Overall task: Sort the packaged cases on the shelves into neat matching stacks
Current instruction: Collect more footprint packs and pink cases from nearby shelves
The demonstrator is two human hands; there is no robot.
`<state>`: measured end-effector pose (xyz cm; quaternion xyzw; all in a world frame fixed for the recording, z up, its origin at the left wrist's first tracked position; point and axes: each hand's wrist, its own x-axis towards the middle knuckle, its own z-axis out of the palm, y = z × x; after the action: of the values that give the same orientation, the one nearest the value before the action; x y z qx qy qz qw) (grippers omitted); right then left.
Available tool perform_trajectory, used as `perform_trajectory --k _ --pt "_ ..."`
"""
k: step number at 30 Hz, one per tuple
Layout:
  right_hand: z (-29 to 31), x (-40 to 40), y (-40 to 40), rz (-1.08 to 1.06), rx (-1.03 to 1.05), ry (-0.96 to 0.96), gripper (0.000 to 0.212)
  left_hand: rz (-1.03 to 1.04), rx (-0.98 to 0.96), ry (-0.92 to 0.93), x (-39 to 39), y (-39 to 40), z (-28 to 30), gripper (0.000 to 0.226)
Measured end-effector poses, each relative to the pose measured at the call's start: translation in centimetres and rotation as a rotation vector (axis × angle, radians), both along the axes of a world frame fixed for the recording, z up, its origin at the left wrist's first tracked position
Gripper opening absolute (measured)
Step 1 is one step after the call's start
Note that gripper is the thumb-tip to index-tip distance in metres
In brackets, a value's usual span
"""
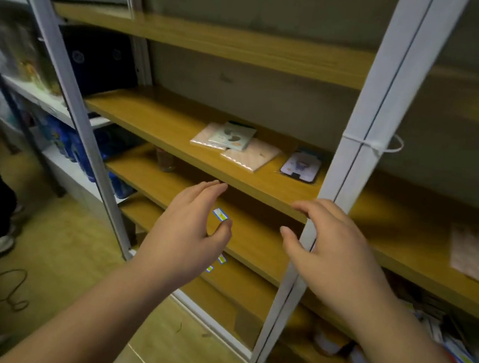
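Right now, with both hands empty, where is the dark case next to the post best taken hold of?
By its near short edge, from the front. The dark case lies flat on the shelf, apart from the pink packs, its near end close to the shelf lip. The post crowds its right side, so the left hand probably has the clearer approach.

Two pink packaged cases (250,155), one green case (233,136), one dark case (301,166), two empty hands (187,232)
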<state>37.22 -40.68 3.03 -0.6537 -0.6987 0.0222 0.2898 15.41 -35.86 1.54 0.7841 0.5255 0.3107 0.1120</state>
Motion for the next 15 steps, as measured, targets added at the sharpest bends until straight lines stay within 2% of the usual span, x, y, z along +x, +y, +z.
perform_trajectory --k 6,15 --pt "-0.3 -2.4 7.7 0.03 0.05 0.043 0.045 0.033 0.01 0.057 -1.3 6.8 -0.2 0.065" --pt "-1.1 -3.2 15.4 -0.002 -0.036 0.055 0.043 0.028 -0.067 0.091 -2.0 15.0 -1.2 0.063"
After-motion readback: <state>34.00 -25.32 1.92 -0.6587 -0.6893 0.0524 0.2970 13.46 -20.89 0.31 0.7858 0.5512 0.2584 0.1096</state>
